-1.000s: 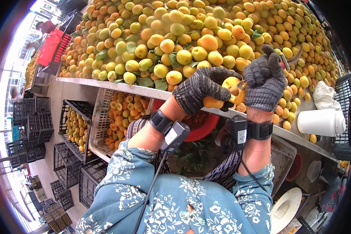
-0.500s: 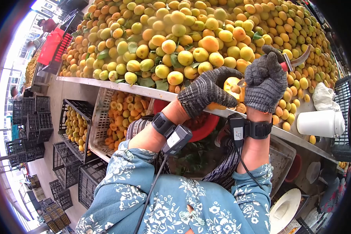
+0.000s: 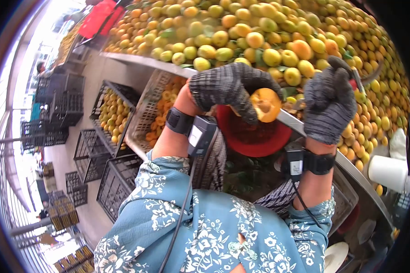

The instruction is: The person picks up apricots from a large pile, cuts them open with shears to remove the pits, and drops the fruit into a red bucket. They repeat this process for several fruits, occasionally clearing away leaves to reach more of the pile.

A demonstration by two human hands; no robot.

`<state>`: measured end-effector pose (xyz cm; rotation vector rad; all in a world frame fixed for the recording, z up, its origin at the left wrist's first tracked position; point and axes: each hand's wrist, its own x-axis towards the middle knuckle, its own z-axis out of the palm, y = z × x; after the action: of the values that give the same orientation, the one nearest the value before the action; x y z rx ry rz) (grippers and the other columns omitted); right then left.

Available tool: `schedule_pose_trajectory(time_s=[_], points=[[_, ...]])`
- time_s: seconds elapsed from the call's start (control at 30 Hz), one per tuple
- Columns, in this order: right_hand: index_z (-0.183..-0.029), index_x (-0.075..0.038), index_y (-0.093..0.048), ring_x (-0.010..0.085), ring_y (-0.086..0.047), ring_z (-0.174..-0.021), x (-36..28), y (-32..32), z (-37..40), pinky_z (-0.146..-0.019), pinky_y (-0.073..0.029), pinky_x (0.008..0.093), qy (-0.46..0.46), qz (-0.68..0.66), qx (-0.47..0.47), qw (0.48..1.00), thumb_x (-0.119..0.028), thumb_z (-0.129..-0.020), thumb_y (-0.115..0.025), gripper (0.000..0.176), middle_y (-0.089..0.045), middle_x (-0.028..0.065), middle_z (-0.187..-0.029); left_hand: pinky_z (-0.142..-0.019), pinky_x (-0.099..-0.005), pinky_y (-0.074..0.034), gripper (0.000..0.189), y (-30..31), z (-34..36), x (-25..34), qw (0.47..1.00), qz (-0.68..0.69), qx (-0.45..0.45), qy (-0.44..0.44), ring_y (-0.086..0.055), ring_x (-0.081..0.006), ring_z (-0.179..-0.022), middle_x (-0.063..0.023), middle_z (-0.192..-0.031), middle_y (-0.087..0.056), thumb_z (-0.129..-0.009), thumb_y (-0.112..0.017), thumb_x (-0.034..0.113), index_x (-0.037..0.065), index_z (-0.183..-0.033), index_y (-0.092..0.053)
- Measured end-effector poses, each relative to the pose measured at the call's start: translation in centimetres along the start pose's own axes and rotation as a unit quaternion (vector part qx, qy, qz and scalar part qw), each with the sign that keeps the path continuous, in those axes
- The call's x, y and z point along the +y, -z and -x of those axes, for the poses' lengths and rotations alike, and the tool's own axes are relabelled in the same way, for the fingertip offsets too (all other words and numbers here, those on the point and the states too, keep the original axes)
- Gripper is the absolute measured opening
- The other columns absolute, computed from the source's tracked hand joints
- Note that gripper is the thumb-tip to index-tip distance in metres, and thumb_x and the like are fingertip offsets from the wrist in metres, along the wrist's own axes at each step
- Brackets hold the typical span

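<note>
With the fruit [image 3: 272, 101] already cut open, the left hand [image 3: 221, 87] holds it above the red basin [image 3: 259, 146]; the right hand [image 3: 329, 104], right of the basin, grips the knife [image 3: 374, 75]; cutting appears complete

Glossy red plastic basin [image 3: 254, 143]; knitted gloves [image 3: 218, 88].

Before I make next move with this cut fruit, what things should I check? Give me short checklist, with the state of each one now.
1. Left hand holds the cut fruit: ok, between thumb and fingers.
2. Left hand free for another fruit: not ok, the cut fruit is in it.
3. Right hand has the knife: ok, its curved blade points away from the left hand.
4. Gloves on both hands: ok.
5. Stone fully out of the cut fruit: cannot tell, the hollow is too unclear.
</note>
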<state>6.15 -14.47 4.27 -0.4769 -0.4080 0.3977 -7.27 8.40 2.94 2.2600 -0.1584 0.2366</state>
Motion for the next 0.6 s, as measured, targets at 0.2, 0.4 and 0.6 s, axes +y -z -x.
schedule_pose_trajectory(time_s=[0.2, 0.4, 0.6], points=[[-0.111, 0.002, -0.057, 0.0072, -0.028, -0.041, -0.1, 0.3, 0.4, -0.037, -0.027, 0.0236, -0.001, 0.056, 0.055, 0.997, -0.022, -0.092, -0.057, 0.031, -0.036, -0.0027, -0.056, -0.086, -0.0329, -0.049, 0.031, 9.1, 11.8, -3.9, 0.954, -0.26, 0.107, -0.104, -0.063, -0.0259, -0.099, -0.0087, -0.103, -0.067, -0.075, -0.066, 0.002, 0.007, -0.105, -0.066], [-0.109, 0.002, -0.057, 0.0059, -0.027, -0.044, 0.7, 1.6, 0.8, -0.04, -0.024, 0.0231, -0.02, 0.09, 0.078, 0.993, -0.022, -0.092, -0.057, 0.029, -0.033, -0.0041, -0.059, -0.097, -0.0349, -0.045, 0.042, 10.7, 14.3, -5.5, 0.898, 0.263, 0.319, 0.152, -0.057, -0.0241, -0.11, -0.0126, -0.125, -0.057, -0.08, -0.066, 0.007, 0.003, -0.121, -0.057], [-0.115, 0.002, -0.055, 0.0057, -0.029, -0.045, 1.2, 2.2, 1.1, -0.04, -0.025, 0.0221, -0.046, 0.094, 0.033, 0.994, -0.022, -0.093, -0.056, 0.032, -0.034, -0.0039, -0.06, -0.092, -0.035, -0.049, 0.047, 4.5, 4.4, -0.1, 0.901, 0.381, 0.159, 0.134, -0.059, -0.0222, -0.104, -0.0134, -0.12, -0.057, -0.08, -0.069, 0.009, 0.002, -0.124, -0.053]])
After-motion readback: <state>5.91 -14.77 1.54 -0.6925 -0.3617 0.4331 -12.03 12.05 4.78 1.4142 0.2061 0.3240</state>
